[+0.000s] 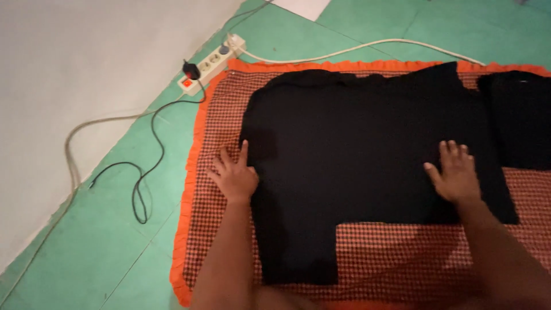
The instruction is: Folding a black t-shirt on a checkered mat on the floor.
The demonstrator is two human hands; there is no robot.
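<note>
1. Your left hand (234, 175) is lying open, fingers spread, at the left edge of the black garment (361, 149), partly on the checked mat (215, 120).
2. Your right hand (456, 172) is pressing flat and open on the garment's right part, gripping nothing.
3. The garment is lying spread flat between and under both hands, on the orange-frilled mat on the green floor (115, 241).
4. A white power strip (209, 66) is sitting beyond the mat's far left corner.

two bare forearms seen from above, no sleeves worn, left hand (234, 177) and right hand (457, 175) uncovered, fingers unadorned, nails kept short
</note>
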